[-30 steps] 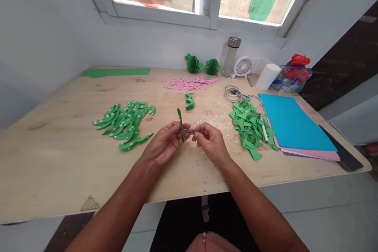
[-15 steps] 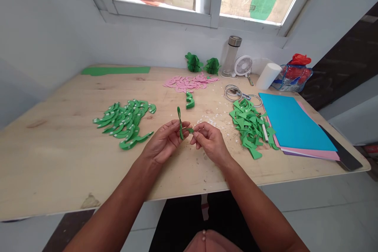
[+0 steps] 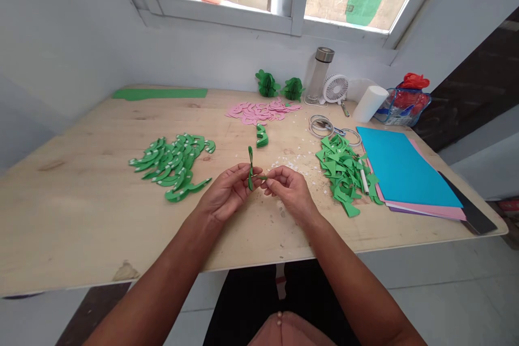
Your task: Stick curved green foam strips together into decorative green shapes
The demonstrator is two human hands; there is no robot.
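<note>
Between my hands, above the table's front middle, is a green paper cutout (image 3: 250, 165), its curved upper part standing up. My left hand (image 3: 229, 189) is closed on it with thumb and fingers. The fingertips of my right hand (image 3: 287, 189) pinch the end of a green strip that reaches across from the left fingers. To the left lies a pile of curved green paper cutouts (image 3: 174, 159) with white patches. A small stack of green cutouts (image 3: 261, 136) lies just beyond my hands.
Green paper scraps (image 3: 343, 170) with a white pen (image 3: 364, 178) lie at right, beside blue sheets (image 3: 405, 167). Behind are pink cutouts (image 3: 259, 112), tape rolls (image 3: 321, 126), a bottle (image 3: 318, 75), a small fan (image 3: 335, 88) and a white roll (image 3: 370, 102).
The view has shifted slightly. The green cutout stands a little more upright and edge-on. Both hands keep their grip in nearly the same place.
</note>
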